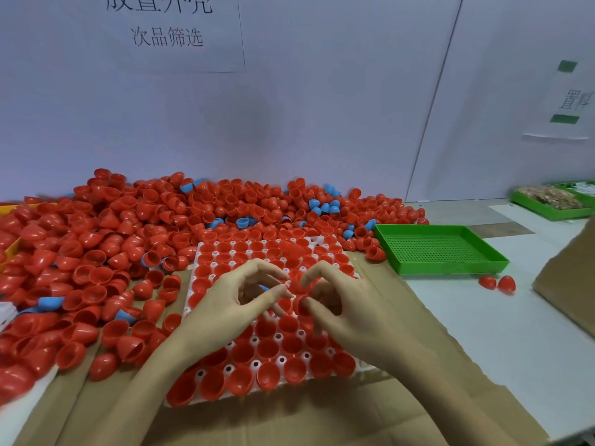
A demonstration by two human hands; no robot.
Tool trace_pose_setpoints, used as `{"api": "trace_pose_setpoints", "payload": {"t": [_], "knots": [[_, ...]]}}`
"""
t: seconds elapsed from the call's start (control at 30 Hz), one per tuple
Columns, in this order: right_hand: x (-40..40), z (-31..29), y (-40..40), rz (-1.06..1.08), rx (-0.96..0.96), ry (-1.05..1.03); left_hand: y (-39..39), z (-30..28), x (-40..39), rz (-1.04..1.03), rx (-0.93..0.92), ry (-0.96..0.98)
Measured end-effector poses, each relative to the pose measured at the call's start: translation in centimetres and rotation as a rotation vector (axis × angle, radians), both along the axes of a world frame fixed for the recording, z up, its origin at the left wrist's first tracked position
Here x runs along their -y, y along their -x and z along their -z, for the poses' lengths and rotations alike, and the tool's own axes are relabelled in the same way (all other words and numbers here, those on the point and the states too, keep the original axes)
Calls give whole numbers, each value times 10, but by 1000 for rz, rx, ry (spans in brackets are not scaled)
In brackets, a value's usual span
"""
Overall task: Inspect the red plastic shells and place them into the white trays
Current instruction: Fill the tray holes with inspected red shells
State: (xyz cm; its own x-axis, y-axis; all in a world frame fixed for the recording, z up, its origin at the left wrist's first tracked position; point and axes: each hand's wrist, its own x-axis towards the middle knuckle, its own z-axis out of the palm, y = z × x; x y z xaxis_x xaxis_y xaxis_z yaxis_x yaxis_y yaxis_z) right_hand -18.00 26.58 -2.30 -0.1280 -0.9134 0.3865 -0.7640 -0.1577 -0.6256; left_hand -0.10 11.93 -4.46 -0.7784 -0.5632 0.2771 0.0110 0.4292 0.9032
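Both hands met over the white tray [206,249]. Left hand [231,304] and right hand [351,313] curled their fingers around one red shell [294,284]. Behind lay the big pile of red shells [96,246].

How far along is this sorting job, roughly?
The white tray looks nearly full of red shells sitting open side up. Both hands, left hand and right hand, work over its middle, seemingly seating a red shell. A big loose pile still waits, so much remains.
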Motion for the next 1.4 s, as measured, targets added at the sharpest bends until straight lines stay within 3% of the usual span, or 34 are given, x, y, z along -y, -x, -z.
{"api": "trace_pose_setpoints", "payload": {"t": [0.1,0.4,1.07,1.17,1.4], "knots": [[-25,-5,19,79,-192,-66,-5,-5,5,-44,-32,-5],[-64,4,58,45,-297,-233,-20,-8,28,-449,-219,45],[-48,-17,53,-1,-282,-344,-23,-12,30,-474,-209,39],[-25,-31,61,20,-188,-269,-26,-13,34,-485,-218,36],[85,-9,128,253,-275,-99,-29,-12,39,-513,-228,30]]}}
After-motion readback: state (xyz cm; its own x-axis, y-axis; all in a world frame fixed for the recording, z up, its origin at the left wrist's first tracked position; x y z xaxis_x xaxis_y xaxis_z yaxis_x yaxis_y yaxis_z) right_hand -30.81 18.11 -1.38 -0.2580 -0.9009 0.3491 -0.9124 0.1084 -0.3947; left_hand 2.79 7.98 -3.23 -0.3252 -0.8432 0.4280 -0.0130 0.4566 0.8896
